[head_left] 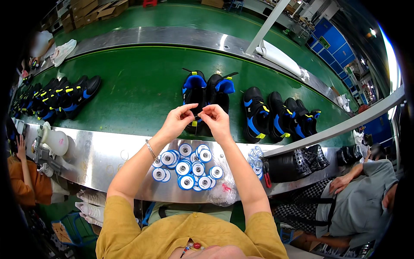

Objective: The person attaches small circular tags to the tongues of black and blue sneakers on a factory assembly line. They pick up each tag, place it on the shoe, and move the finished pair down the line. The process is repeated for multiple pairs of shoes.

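Observation:
My left hand point(178, 122) and my right hand point(216, 122) meet over the near end of a pair of black shoes with blue linings. Thumb and forefinger of each hand are pinched together, and a thin, small thing seems to run between the fingertips, too fine to name. The left shoe point(188, 94) lies partly under my hands, its strap sticking out. Beside it stands the right shoe point(224, 86), tongue raised. Below my wrists, several round white tags with blue rims point(183, 167) lie in a loose heap on the metal ledge point(101, 151).
Several black-and-blue shoes stand on the green belt point(138, 90) at left point(77, 97) and right point(255, 114). A clear plastic bag point(223, 190), more tags point(256, 164) and a red-handled tool point(267, 175) lie on the ledge. A grey rail point(340, 123) slants across the right. People sit on both sides.

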Demonstrator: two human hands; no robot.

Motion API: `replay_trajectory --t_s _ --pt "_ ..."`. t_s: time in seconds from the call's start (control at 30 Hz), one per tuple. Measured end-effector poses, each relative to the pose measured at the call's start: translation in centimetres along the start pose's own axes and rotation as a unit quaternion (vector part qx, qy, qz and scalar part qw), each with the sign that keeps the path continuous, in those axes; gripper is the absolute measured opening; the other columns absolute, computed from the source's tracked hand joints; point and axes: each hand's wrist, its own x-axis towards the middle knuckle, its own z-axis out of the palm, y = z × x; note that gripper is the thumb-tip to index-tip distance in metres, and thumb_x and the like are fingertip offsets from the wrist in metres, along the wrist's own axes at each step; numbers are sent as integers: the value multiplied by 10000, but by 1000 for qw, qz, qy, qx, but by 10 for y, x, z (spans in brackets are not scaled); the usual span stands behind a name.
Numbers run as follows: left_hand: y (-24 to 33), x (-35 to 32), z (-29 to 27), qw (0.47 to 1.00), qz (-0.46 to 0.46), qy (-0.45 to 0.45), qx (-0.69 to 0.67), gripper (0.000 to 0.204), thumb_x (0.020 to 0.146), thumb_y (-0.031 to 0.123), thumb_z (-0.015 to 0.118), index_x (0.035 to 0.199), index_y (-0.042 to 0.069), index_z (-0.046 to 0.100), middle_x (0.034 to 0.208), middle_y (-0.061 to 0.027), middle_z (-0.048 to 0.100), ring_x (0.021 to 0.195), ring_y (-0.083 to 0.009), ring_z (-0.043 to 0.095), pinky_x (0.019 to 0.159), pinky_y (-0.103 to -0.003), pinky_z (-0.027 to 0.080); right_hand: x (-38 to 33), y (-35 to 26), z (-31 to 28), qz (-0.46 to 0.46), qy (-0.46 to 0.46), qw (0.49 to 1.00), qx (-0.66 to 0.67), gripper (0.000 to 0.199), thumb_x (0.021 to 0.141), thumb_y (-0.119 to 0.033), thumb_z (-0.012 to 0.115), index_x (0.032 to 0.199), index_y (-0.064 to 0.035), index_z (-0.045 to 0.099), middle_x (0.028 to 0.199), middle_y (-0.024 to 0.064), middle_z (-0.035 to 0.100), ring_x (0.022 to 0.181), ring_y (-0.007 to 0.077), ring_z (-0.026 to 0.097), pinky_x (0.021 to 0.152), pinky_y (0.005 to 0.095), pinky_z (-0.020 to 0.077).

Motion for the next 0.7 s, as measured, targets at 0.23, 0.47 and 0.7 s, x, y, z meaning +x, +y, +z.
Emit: replay_trajectory --t_s 0.23,0.47,0.7 --pt "3 0 -1 1000 2 -2 8 469 847 -13 614 1306 70 564 823 25 584 765 -57 520 755 -216 457 1 2 2 -16 -30 998 -53 159 835 -14 671 972 -2 590 873 69 677 822 112 642 696 236 481" --pt "2 -2 -3 1000 6 -21 -16 490 844 -20 614 1325 46 541 830 16 591 763 -61 532 772 -226 467 3 -1 4 -39 -37 995 -87 183 804 -2 659 973 -23 592 808 6 617 734 79 567 652 220 458" --pt "1 -1 -4 999 -8 -14 -31 485 837 -38 613 1313 11 535 832 0 606 778 -65 560 784 -235 481 5 -3 6 -5 -74 996 -54 224 806 -4 671 1013 -36 591 843 -10 591 770 48 546 650 181 433"
